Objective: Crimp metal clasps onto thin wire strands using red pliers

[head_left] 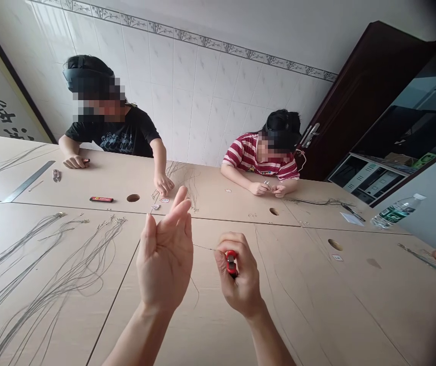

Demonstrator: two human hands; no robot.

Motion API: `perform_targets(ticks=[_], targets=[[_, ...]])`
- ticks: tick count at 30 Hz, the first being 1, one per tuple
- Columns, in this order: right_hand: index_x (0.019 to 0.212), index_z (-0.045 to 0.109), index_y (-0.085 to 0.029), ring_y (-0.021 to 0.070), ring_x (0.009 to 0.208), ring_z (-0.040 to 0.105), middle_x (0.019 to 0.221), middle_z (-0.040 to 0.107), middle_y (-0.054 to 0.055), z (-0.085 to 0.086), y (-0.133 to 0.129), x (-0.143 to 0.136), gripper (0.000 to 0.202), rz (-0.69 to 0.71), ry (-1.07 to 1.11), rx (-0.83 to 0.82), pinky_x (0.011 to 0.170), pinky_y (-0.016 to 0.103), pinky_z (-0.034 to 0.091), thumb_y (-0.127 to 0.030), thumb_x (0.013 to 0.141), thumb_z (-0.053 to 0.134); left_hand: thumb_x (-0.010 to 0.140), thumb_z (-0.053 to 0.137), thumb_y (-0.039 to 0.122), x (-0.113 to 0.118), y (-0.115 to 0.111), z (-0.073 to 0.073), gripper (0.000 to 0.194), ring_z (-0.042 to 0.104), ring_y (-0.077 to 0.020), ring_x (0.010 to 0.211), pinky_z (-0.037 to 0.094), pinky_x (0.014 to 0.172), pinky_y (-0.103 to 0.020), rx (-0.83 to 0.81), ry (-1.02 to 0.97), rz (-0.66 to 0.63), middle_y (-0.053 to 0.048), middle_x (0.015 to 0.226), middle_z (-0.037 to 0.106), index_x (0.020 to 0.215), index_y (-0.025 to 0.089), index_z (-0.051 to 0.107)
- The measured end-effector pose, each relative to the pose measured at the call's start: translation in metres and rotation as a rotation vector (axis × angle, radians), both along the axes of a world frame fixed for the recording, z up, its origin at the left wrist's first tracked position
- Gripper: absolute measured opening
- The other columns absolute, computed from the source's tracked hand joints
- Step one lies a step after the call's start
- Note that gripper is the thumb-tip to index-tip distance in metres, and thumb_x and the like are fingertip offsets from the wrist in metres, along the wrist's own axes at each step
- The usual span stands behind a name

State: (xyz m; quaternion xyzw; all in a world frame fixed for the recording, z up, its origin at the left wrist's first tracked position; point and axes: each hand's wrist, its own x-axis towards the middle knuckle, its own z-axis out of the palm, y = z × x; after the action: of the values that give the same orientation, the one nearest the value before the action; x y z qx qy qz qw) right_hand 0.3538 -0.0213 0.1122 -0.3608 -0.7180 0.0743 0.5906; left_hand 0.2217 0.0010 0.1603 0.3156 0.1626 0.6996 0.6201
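Observation:
My left hand [166,249] is raised above the table, palm towards me, with its fingers stretched out and partly overlapping. A thin dark cord [203,247] runs from behind its edge across to my right hand [241,269]. A loose cord end [197,292] dangles below my left palm; whether any finger pinches the cord is hidden. My right hand is closed around a red lighter [231,263], seen end-on with its metal top facing me. The cord meets this hand at the thumb and forefinger.
Bundles of thin cords [88,254] with small metal ends lie at left. Across the table are a steel ruler [31,180], a red-black stick-like item [101,199] and two seated people. A water bottle [397,211] stands right. Cable holes [335,244] pierce the tabletop.

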Motion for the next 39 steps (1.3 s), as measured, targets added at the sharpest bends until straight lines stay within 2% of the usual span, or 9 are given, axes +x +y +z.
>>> perform_targets(ticks=[3,8,12,15,22,27,33,36,39], targets=[[0.096,0.05,-0.023,0.0164,0.08,0.055,0.092,0.053,0.005,0.0,0.0,0.003,0.021,-0.019,0.011,0.004,0.068,0.032,0.048,-0.003,0.09,0.045,0.103,0.027,0.039,-0.011,0.004,0.002,0.054,0.04,-0.0261,0.141,0.032,0.119,-0.039,-0.033,-0.111,0.008,-0.008,0.141,0.058,0.104,0.017,0.077],[0.096,0.05,-0.023,0.0161,0.081,0.054,0.092,0.053,0.004,-0.001,0.0,0.001,0.023,-0.006,0.008,0.0,0.069,0.031,0.048,-0.002,0.089,0.044,0.105,0.021,0.036,-0.023,0.011,0.008,0.052,0.047,-0.0208,0.136,0.037,0.116,-0.037,-0.168,-0.215,-0.025,-0.012,0.138,0.061,0.134,0.013,0.058],[0.096,0.05,-0.022,0.0161,0.081,0.054,0.092,0.053,0.004,-0.001,0.0,-0.002,0.022,0.005,0.012,0.001,0.069,0.032,0.048,-0.002,0.089,0.045,0.103,0.031,0.045,-0.012,0.01,0.005,0.049,0.045,-0.0245,0.138,0.031,0.119,-0.044,-0.032,-0.03,-0.006,-0.008,0.138,0.061,0.118,0.02,0.07],[0.096,0.05,-0.023,0.0169,0.081,0.055,0.091,0.052,0.004,0.0,0.0,-0.001,0.021,-0.018,0.035,0.013,0.068,0.033,0.048,-0.003,0.09,0.045,0.102,0.036,0.045,-0.002,0.006,-0.002,0.049,0.041,-0.025,0.141,0.028,0.12,-0.041,-0.007,0.183,-0.094,-0.009,0.135,0.063,0.102,0.018,0.077],[0.093,0.051,-0.024,0.0177,0.081,0.054,0.087,0.053,0.004,0.002,0.004,0.007,0.017,-0.13,0.071,0.07,0.067,0.032,0.047,-0.007,0.092,0.046,0.101,0.041,0.047,0.009,-0.009,-0.009,0.045,0.052,-0.0265,0.131,0.041,0.112,-0.039,0.002,0.518,-0.296,-0.008,0.133,0.064,0.11,0.019,0.075],[0.088,0.051,-0.023,0.017,0.083,0.054,0.086,0.053,0.003,0.0,0.005,0.01,0.015,-0.146,0.133,0.016,0.068,0.031,0.045,-0.01,0.095,0.047,0.1,0.038,0.053,0.01,-0.014,-0.006,0.048,0.061,-0.0252,0.116,0.043,0.106,-0.038,-0.018,0.698,-0.249,-0.005,0.127,0.067,0.115,0.022,0.072],[0.085,0.051,-0.022,0.0159,0.084,0.055,0.088,0.052,0.003,0.003,0.0,0.006,0.013,0.041,0.237,-0.159,0.069,0.029,0.046,-0.019,0.097,0.048,0.102,0.037,0.049,0.01,-0.003,-0.015,0.045,0.064,-0.0206,0.092,0.048,0.088,-0.034,0.097,0.823,-0.029,-0.004,0.108,0.071,0.094,0.021,0.072],[0.085,0.052,-0.021,0.0153,0.084,0.055,0.089,0.052,0.003,0.005,-0.002,0.005,0.013,0.132,0.24,-0.222,0.069,0.029,0.045,-0.02,0.098,0.048,0.102,0.04,0.044,0.011,0.001,-0.019,0.044,0.062,-0.0171,0.078,0.049,0.078,-0.031,0.115,0.749,0.079,-0.004,0.09,0.069,0.08,0.02,0.069],[0.086,0.051,-0.021,0.0145,0.084,0.053,0.09,0.051,0.003,0.006,-0.001,0.006,0.014,0.182,0.271,-0.232,0.068,0.028,0.044,-0.02,0.099,0.047,0.102,0.041,0.039,0.011,0.005,-0.018,0.039,0.063,-0.0192,0.089,0.053,0.076,-0.03,0.133,0.494,0.072,-0.005,0.09,0.067,0.084,0.019,0.07]])
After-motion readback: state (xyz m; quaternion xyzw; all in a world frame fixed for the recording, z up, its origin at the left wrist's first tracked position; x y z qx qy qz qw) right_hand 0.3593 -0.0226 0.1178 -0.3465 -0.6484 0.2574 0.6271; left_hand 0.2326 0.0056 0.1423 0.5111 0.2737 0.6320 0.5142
